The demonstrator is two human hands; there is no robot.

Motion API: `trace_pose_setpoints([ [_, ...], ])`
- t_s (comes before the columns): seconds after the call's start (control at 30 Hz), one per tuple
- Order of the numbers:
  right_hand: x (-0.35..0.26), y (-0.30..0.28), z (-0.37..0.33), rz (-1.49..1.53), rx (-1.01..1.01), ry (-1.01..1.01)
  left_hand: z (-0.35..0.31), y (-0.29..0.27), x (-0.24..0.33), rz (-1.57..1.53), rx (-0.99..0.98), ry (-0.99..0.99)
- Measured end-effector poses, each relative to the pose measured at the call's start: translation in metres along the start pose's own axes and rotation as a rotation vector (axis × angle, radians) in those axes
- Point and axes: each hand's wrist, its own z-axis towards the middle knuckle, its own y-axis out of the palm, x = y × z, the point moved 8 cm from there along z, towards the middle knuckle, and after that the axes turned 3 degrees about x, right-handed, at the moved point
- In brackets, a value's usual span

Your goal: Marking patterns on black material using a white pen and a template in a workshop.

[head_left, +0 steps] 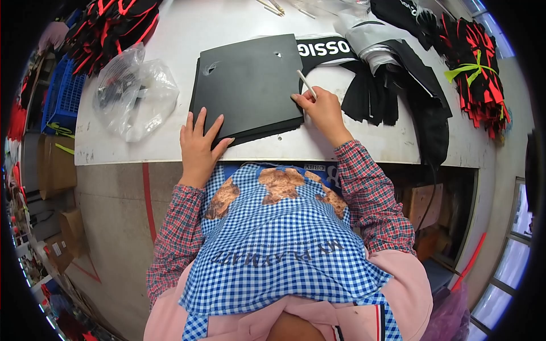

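White tabletop (187,28) bore a smooth, squarish black board (250,88), layers (261,134) beneath mostly hidden. Left hand (199,149) lay splayed at its near-left corner; right hand (326,115) pinched a slim stick (306,83) beside its right edge.

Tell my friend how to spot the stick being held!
Find the white table, then the big black sheet on it. At the sheet's right edge is the right hand, with the thin pale stick poking up from it. Unlike the sticks at the table's far side, this one is held.
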Motion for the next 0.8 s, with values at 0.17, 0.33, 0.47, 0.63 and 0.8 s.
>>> trace_pose_setpoints([
  [0.17, 0.001, 0.000, -0.002, 0.033, 0.007, 0.002, 0.000, 0.000, -0.002, -0.017, 0.009, 0.017],
  [0.33, 0.008, 0.005, -0.004, 0.033, -0.071, 0.041, -0.001, 0.000, -0.003, -0.034, 0.020, 0.028],
  [0.47, 0.015, 0.007, -0.001, 0.077, -0.094, 0.014, -0.002, 0.000, 0.000, -0.019, 0.023, 0.041],
  [0.63, 0.016, 0.006, 0.001, 0.096, -0.121, 0.026, -0.003, 0.001, 0.002, -0.001, 0.014, 0.047],
  [0.8, 0.016, 0.009, 0.001, 0.130, -0.157, 0.050, -0.003, -0.001, -0.002, -0.030, 0.019, 0.038],
])
